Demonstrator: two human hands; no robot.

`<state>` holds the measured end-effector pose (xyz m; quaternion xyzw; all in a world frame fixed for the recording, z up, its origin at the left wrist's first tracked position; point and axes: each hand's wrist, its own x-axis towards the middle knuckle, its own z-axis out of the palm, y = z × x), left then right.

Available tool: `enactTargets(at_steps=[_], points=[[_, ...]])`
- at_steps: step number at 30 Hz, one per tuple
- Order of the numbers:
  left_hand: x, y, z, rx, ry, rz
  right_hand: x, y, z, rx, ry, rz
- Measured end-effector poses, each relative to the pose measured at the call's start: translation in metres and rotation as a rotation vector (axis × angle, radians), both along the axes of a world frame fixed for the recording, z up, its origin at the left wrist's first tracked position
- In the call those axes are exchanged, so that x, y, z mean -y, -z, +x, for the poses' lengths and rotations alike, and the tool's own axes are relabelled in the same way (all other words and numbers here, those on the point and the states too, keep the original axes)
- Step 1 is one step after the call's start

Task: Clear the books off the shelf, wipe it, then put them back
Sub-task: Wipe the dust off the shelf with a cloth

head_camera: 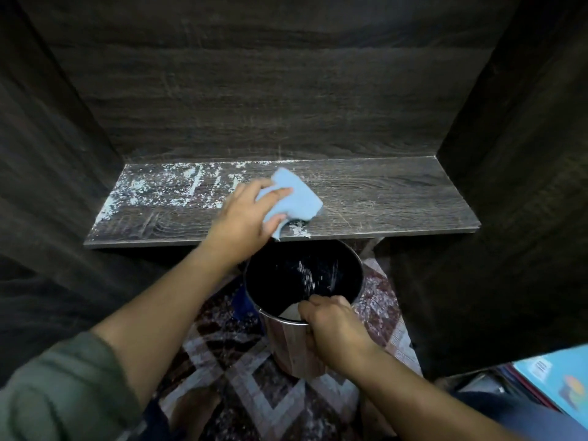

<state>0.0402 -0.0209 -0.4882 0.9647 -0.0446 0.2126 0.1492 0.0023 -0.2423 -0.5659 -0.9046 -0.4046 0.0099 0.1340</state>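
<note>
A person wipes white dust off a dark wooden shelf into a metal bin.

Right hand (pixel 334 326) at 6 o'clock grips the bin (pixel 302 281) rim; left hand (pixel 245 218) clutches a blue cloth (pixel 292 198) on the shelf (pixel 397 198) at 12 o'clock; books (pixel 553 383) at 4 o'clock.

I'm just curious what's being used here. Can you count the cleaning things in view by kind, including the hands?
Hands: 2, the left hand holding the cloth and the right hand with its grip on the bin's rim
Blue cloths: 1, on the dusty shelf
Metal bins: 1, held below the shelf's front edge
Total: 4
</note>
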Motion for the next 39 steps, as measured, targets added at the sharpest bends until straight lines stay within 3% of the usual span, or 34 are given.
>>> enactTargets(at_steps=[4, 9, 17, 21, 25, 32, 37, 39], points=[[-0.019, -0.003, 0.032, -0.166, -0.109, 0.054, 0.001, -0.001, 0.003, 0.019, -0.017, 0.001], [-0.005, 0.011, 0.029, -0.351, -0.01, 0.122, 0.004, -0.002, 0.008, 0.035, -0.002, 0.039], [0.012, 0.017, -0.008, -0.156, 0.32, 0.163, 0.008, -0.005, 0.008, -0.036, -0.015, 0.0], [0.013, 0.002, -0.006, -0.061, 0.121, 0.033, 0.007, -0.008, 0.006, -0.051, -0.001, -0.022], [0.022, -0.006, 0.005, -0.332, -0.11, -0.01, 0.007, -0.009, 0.006, -0.062, -0.015, -0.053], [0.03, -0.015, -0.012, -0.455, 0.237, -0.135, 0.016, -0.018, 0.006, -0.094, -0.042, -0.042], [0.032, -0.029, -0.03, -0.201, 0.052, -0.129, 0.02, -0.024, 0.004, -0.107, -0.064, -0.069], [0.034, -0.026, -0.033, -0.226, -0.041, -0.085, 0.021, -0.029, 0.003, -0.1, -0.076, -0.081]])
